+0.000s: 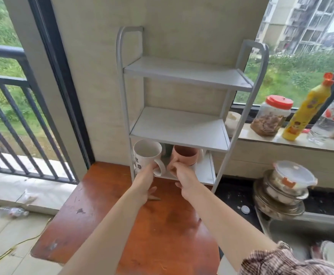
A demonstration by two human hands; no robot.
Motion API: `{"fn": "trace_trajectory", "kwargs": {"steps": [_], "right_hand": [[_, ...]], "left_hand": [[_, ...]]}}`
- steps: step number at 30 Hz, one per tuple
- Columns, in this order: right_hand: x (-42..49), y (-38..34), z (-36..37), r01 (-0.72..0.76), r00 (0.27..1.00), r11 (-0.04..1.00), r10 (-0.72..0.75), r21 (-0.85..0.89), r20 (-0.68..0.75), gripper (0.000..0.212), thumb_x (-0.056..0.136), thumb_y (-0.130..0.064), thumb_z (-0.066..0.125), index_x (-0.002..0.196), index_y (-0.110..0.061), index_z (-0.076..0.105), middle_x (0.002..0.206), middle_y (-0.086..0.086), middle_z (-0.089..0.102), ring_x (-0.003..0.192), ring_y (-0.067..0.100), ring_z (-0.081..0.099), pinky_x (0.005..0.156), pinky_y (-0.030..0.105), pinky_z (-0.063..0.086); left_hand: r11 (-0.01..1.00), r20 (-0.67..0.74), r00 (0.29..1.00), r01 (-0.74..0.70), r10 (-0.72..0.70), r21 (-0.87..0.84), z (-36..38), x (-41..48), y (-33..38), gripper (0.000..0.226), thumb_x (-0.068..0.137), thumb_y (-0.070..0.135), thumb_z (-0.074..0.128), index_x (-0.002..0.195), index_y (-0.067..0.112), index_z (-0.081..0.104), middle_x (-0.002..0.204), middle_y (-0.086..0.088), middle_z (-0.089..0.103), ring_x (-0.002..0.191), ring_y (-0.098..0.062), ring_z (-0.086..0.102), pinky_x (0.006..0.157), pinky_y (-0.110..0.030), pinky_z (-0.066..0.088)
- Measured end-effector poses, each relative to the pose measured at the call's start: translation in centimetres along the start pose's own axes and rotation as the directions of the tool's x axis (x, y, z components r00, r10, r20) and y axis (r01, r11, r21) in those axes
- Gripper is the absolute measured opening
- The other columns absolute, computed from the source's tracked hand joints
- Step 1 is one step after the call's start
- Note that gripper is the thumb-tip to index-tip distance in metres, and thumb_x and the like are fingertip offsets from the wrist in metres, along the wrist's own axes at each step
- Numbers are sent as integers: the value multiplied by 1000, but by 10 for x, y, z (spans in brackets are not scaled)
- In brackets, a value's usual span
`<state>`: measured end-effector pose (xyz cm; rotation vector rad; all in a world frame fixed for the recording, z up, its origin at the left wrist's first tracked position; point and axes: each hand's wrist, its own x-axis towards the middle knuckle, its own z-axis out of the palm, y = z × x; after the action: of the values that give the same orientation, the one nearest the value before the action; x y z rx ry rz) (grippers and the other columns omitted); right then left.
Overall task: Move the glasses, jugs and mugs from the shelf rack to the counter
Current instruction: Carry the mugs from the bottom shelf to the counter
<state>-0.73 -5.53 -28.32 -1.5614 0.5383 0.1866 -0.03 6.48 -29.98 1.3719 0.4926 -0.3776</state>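
Note:
A white three-tier shelf rack (179, 128) stands at the back of a reddish wooden counter (106, 211). Its top and middle shelves are bare. At the left of the bottom shelf my left hand (145, 175) grips the handle of a white mug (146, 155) with dark print, tilted toward me at the rack's front edge. My right hand (183, 175) pinches the handle of a pink mug (185, 154) that stands further right on the same shelf. Behind the pink mug something white shows, mostly hidden.
A sill on the right holds a red-lidded jar (271, 116), a yellow bottle (305, 110) and a clear bottle (331, 120). Stacked bowls and a lidded container (283, 191) sit by a sink at lower right. A balcony railing (13, 116) lies left.

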Motion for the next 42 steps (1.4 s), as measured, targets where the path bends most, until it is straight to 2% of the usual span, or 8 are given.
{"fn": "trace_trajectory", "kwargs": {"steps": [6, 11, 14, 17, 23, 32, 38, 42], "right_hand": [[-1, 1, -3, -57, 998, 989, 58, 137, 1, 17, 85, -32, 56, 73, -19, 60, 110, 2, 64, 103, 17, 50, 71, 32, 35], [-8, 6, -14, -60, 998, 995, 63, 79, -25, 18, 90, -39, 55, 89, -22, 58, 95, -3, 59, 88, 13, 49, 75, 31, 38], [-12, 9, -23, -22, 998, 999, 20, -37, -57, 27, 93, -43, 51, 104, -20, 59, 84, -5, 53, 76, 14, 44, 64, 27, 36], [-14, 14, -30, 28, 996, 993, -37, -115, -80, 32, 95, -45, 47, 90, -16, 60, 77, -1, 52, 72, 15, 43, 60, 26, 36], [-35, 18, -43, 83, 994, 987, -92, -139, -57, 38, 97, -41, 47, 97, -7, 64, 81, 4, 59, 72, 14, 48, 65, 28, 43], [-103, 38, -103, 97, 995, 995, -98, 9, 25, 34, 96, -32, 52, 70, -11, 58, 71, 5, 65, 55, 11, 52, 50, 18, 49], [-166, 75, -182, 78, 996, 997, -77, 10, -38, 35, 97, -31, 51, 70, -10, 58, 70, 5, 62, 55, 12, 51, 51, 20, 46], [-219, 112, -255, 30, 991, 999, -27, 15, -132, 33, 98, -29, 51, 73, -8, 59, 79, 11, 61, 63, 17, 50, 57, 25, 44]], "left_hand": [[998, 72, 996, 58, -56, -34, 4, 1, 5, 44, 82, 53, 54, 119, 29, 53, 133, -3, 46, 120, -21, 45, 78, -42, 50], [986, 121, 982, 152, -143, -70, 1, 2, 10, 61, 83, 49, 62, 134, 24, 39, 135, -14, 38, 118, -29, 42, 90, -62, 46], [992, 128, 987, 104, -95, -68, -1, -1, 9, 61, 84, 50, 60, 135, 25, 38, 132, -14, 40, 112, -31, 48, 83, -54, 53], [999, 104, 995, 2, 1, -37, -1, -5, 4, 54, 90, 48, 52, 138, 26, 39, 127, -9, 41, 109, -29, 52, 73, -40, 55], [999, 46, 998, -30, 32, -43, -3, -24, -3, 25, 95, 39, 46, 114, 22, 48, 125, -13, 49, 113, -33, 54, 85, -41, 53], [993, 41, 992, -117, 117, -9, 26, -81, -44, 46, 95, 39, 45, 134, 13, 43, 125, -11, 48, 105, -28, 53, 82, -36, 50], [972, 90, 987, -146, 131, 183, 75, -134, -94, 39, 95, 42, 42, 115, 11, 54, 102, -7, 55, 86, -22, 53, 75, -34, 53], [951, 166, 980, -156, 114, 268, 124, -183, -140, 35, 95, 43, 43, 113, 14, 52, 102, -4, 57, 90, -21, 56, 71, -32, 50]]}}
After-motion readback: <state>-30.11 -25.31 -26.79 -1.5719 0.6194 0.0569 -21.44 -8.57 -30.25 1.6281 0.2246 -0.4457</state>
